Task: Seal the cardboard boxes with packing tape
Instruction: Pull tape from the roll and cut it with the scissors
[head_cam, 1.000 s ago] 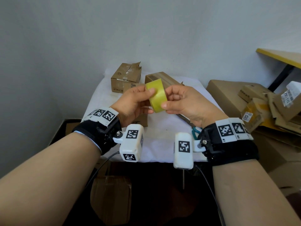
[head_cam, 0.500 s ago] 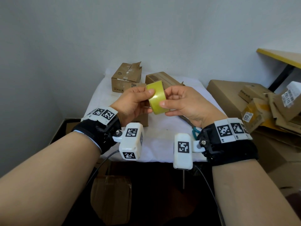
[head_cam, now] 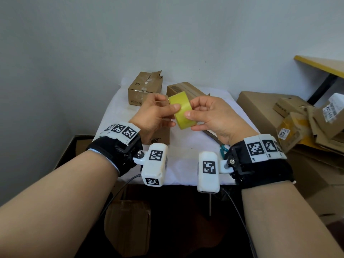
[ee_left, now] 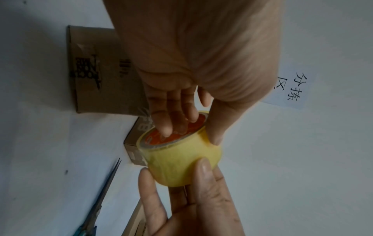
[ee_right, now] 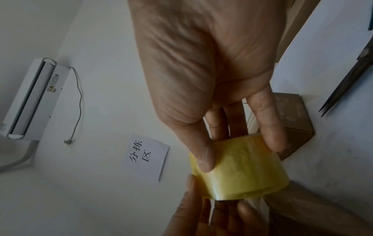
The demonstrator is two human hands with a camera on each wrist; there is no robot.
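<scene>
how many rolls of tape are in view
1. The yellow tape roll is held above the table between the left hand and right hand; more could be hidden among the piled boxes at right.

Plain pale grey walls meet in a corner at ten o'clock. A white-covered surface stands against the far wall. At two o'clock juts a yellow-edged tabletop on a black leg. A white wall-mounted air conditioner hangs nearby, above dark flooring.
</scene>
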